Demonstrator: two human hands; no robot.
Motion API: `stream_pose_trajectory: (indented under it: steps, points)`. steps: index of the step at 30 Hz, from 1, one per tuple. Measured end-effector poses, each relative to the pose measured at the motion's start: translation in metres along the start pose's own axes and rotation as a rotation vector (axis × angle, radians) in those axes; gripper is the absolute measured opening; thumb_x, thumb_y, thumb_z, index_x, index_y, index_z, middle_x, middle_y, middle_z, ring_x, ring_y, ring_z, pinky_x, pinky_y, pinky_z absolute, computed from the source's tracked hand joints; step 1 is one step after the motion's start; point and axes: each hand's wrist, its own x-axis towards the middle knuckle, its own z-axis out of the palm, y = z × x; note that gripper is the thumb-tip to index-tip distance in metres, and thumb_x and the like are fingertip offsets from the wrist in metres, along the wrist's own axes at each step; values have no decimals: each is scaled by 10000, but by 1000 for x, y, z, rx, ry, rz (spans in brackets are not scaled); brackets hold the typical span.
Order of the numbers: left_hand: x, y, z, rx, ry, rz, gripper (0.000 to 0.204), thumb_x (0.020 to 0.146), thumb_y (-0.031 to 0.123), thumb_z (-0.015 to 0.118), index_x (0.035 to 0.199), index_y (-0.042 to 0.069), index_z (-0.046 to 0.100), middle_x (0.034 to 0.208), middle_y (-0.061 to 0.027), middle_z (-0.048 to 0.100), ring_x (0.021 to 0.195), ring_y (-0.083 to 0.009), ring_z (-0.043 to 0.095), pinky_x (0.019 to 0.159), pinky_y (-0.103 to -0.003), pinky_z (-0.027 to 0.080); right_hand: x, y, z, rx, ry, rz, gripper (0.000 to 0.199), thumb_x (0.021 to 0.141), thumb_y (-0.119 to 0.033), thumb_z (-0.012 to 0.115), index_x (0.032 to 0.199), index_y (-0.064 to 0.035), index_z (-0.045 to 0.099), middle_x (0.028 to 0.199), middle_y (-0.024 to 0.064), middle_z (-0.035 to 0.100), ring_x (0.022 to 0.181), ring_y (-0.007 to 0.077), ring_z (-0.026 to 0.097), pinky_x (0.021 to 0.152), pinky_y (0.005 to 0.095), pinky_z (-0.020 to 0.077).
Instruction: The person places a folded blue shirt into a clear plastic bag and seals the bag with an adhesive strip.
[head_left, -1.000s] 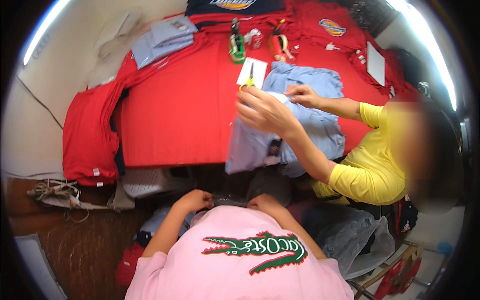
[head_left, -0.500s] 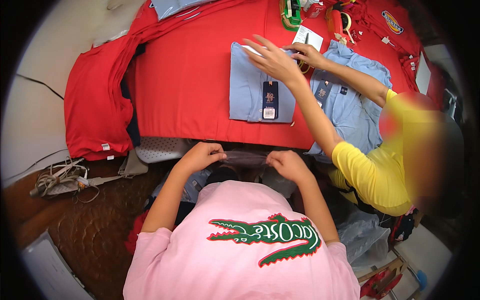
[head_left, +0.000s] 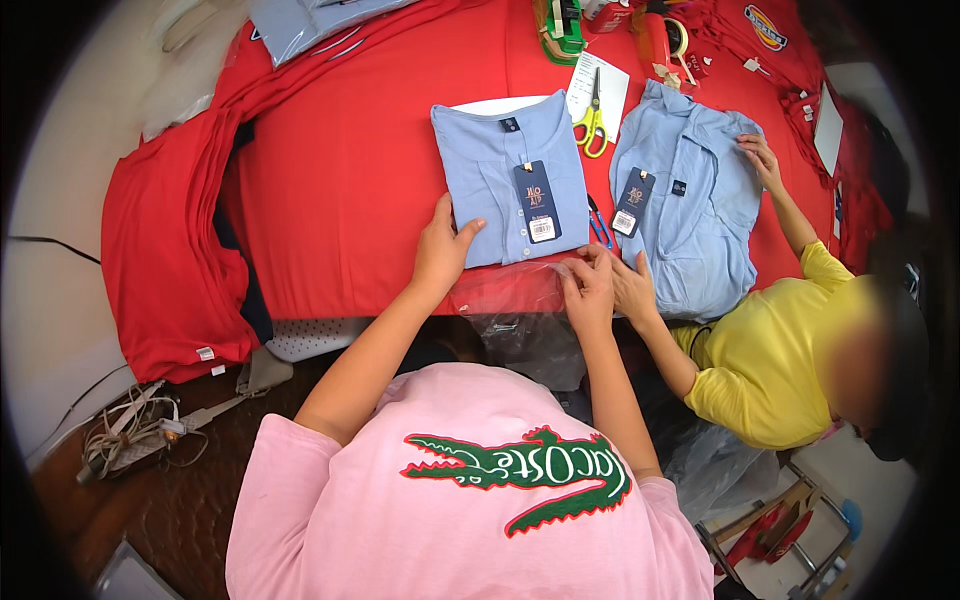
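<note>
A neatly folded light-blue shirt (head_left: 485, 200) with a dark hang tag (head_left: 538, 203) and a white backing at its collar lies at the table's near edge. My left hand (head_left: 445, 245) grips its lower left side, thumb on top and fingers along the edge. My right hand (head_left: 590, 290) pinches the rim of a clear plastic bag (head_left: 515, 295), which hangs over the table edge just below the shirt. The bag's opening is hard to make out. Close beside my right hand is a co-worker's hand (head_left: 634, 290), at the lower corner of a second blue shirt (head_left: 700, 200).
Red cloth (head_left: 340, 200) covers the table. Yellow-handled scissors (head_left: 593, 125) lie on a paper beyond the shirts, near a green tape dispenser (head_left: 562, 35). Red garments (head_left: 170, 240) hang over the left edge. A co-worker in yellow (head_left: 770, 350) sits at the right.
My hands have moved forward from stretching the bag below the table edge; the left has gone to the folded shirt. The co-worker's hands have left that shirt for the second one.
</note>
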Motion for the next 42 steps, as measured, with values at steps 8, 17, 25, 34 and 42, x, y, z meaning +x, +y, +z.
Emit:
stream_pose_trajectory:
  steps: [8,17,25,34,42]
  points:
    - [-26,-44,-14,-68,-81,77,749,1002,227,790,1595,-80,451,1275,-309,744,1152,-354,760,974,-380,569,-30,-1,-30,188,-461,187,140,948,-59,788,1058,26,803,950,99,722,853,212,698,771,347,554]
    - [-138,-7,-38,244,104,172,713,920,193,842,1547,19,550,1376,-246,693,1252,-336,690,1082,-430,514,-103,5,-52,165,-702,80,127,966,-63,764,1065,6,801,945,118,749,842,216,723,759,359,568]
    - [-194,-11,22,478,-544,427,402,895,213,770,1266,76,696,1110,-158,766,1066,-361,722,986,-499,534,-83,19,-61,176,-736,12,141,975,-28,717,1091,9,787,976,137,758,874,249,725,794,359,563]
    - [-193,-34,10,392,-190,95,147,966,158,759,1034,37,710,853,-185,768,795,-339,765,747,-432,580,-32,20,-74,25,-536,-97,130,869,-90,784,990,-42,783,977,108,719,902,287,727,813,407,570]
    - [-199,-60,11,55,82,65,217,881,15,821,1049,7,684,927,-148,729,796,-258,730,737,-369,570,-8,-4,-59,-94,-528,-257,120,841,-95,788,955,-75,756,981,86,657,944,292,710,820,439,572]
